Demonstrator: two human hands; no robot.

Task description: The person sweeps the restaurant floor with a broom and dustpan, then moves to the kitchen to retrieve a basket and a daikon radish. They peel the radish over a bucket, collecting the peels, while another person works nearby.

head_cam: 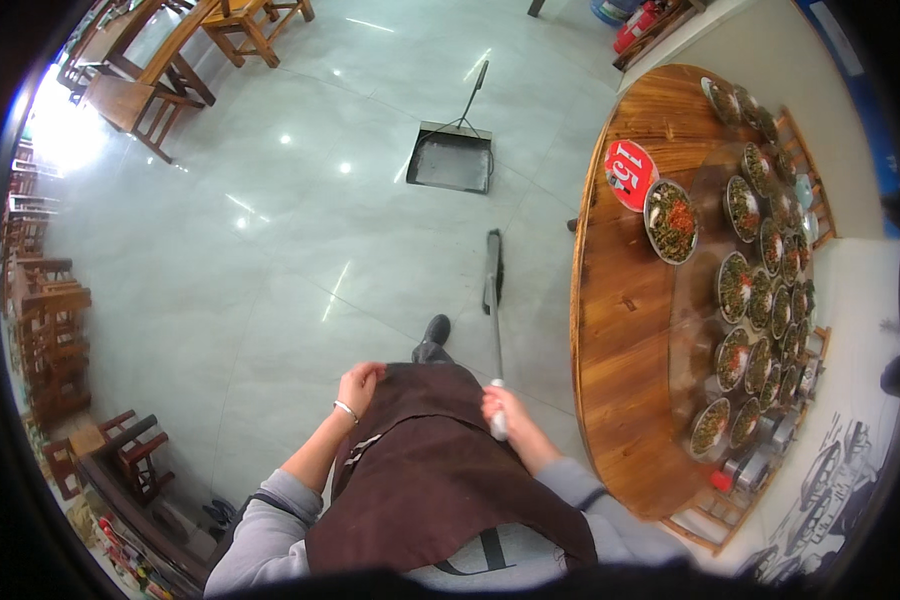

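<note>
My right hand [506,411] is closed around the pale grip of a broom [494,319] with a grey handle. The broom head [493,262] rests on the tiled floor, its dark bristles facing right. My left hand [360,390], with a bracelet at the wrist, hangs by the edge of my brown apron [420,465]. Its fingers curl inward, and I cannot tell whether they touch the cloth. Farther ahead, a long-handled dustpan [450,161] stands on the floor, its handle upright and its open side towards me.
To my right, a round wooden table [622,360] carries several metal bowls of chopped greens [671,221] and a red number sign [631,175]. Wooden stools [247,30] and benches stand at far left. A red fire extinguisher [636,28] is at the back right. My shoe [437,328] is left of the broom.
</note>
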